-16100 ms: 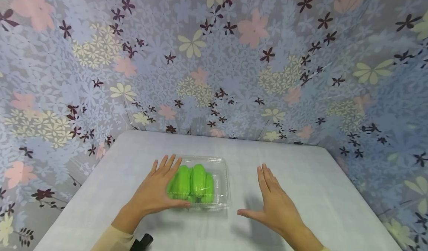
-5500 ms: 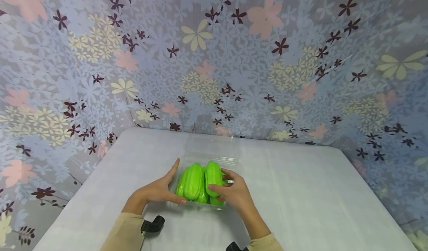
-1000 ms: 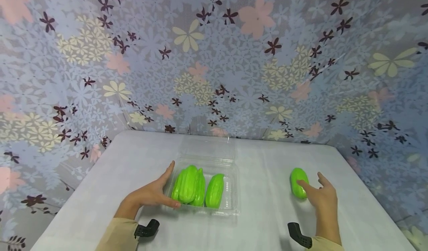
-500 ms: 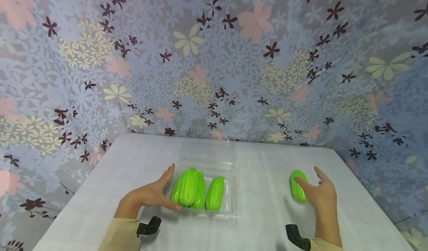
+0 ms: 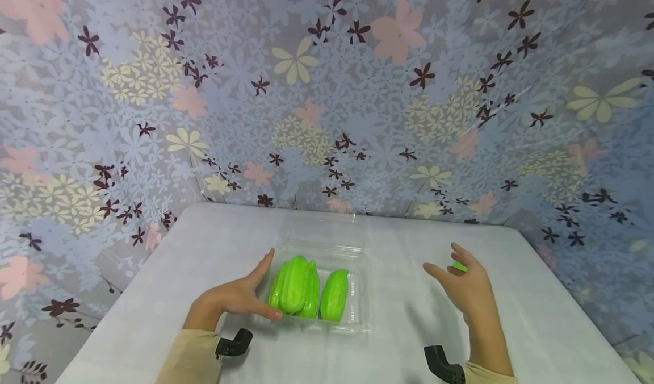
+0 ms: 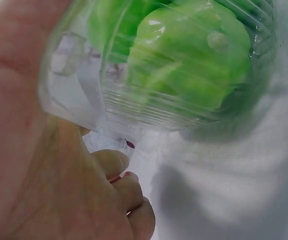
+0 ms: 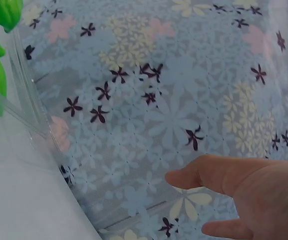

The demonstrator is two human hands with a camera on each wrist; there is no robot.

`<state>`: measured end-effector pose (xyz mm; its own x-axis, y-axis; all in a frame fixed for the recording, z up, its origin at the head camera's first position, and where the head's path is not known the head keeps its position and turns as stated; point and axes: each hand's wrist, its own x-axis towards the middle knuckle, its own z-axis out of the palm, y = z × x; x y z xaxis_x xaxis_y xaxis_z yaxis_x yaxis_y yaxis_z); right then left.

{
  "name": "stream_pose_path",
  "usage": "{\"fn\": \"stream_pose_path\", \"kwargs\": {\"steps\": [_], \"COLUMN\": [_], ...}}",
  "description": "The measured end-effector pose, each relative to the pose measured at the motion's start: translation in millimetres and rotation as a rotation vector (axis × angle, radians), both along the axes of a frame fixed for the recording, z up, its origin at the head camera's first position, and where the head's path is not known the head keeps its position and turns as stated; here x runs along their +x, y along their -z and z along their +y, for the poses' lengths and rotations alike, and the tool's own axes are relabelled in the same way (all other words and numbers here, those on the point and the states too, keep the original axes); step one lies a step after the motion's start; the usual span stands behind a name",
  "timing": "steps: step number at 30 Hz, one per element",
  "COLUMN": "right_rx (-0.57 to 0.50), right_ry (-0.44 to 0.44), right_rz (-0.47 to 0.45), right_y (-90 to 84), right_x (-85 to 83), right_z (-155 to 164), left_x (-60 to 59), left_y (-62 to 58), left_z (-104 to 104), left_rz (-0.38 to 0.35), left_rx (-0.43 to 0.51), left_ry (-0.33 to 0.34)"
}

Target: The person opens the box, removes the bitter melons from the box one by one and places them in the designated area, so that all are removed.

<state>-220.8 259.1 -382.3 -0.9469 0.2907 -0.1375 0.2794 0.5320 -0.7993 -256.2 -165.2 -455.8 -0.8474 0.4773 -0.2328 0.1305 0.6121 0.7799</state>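
The loose green vegetable (image 5: 459,266) lies on the white table (image 5: 536,316), almost wholly hidden behind the right hand (image 5: 462,287), so its long axis cannot be told. That hand hovers with fingers relaxed, grasping nothing. Well left, the left hand (image 5: 237,296) braces flat against the clear plastic box (image 5: 357,310), whose green vegetables (image 5: 306,287) run lengthwise away from the person.

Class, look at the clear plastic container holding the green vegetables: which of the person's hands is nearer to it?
Left. The left hand rests against the clear plastic container at its left side; the right hand hovers apart, off to its right.
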Motion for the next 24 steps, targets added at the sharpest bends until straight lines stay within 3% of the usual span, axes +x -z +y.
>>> {"fn": "stream_pose_path", "kwargs": {"steps": [7,24], "right_rx": [-0.099,-0.276], "right_ry": [-0.092,-0.219], "right_rz": [-0.006,0.011], "right_y": [-2.0,7.2], "right_x": [-3.0,-4.9], "right_z": [-15,-52], "left_x": [-1.4,-1.7], "left_y": [-0.9,-1.1], "left_z": [0,-1], "left_rz": [-0.003,-0.003], "left_rx": [-0.007,-0.009], "left_ry": [-0.001,-0.001]}}
